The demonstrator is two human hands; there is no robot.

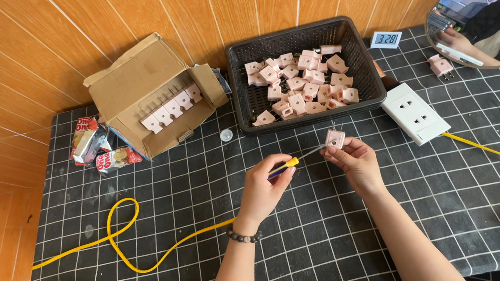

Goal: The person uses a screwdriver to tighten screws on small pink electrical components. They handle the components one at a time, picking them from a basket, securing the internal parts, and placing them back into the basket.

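A: Where is the pink plug point(335, 139) now?

B: It is a little right of the middle of the frame, just below the black basket point(242, 88). The right hand point(352, 161) pinches it by its edges, the fingers closed around it. The left hand point(264, 188) is closed on a small screwdriver point(290, 163) with a yellow and blue handle, and the thin shaft points to the plug.

A: How will the plug handle, do you think?

B: I judge it is light and stiff, a hard plastic shell. The surface looks smooth, so it can slip or turn when the tool pushes on it. Its metal pins I cannot see clearly here.

A: Where is it best to take hold of it?

B: On the two flat sides, I think, so that the face toward the screwdriver is free. The screwdriver also seems light; a grip on the thick handle looks good.

A: What is around?

B: Many similar plugs point(301, 82) lie in the basket, and a yellow cable point(125, 237) runs at the lower left.
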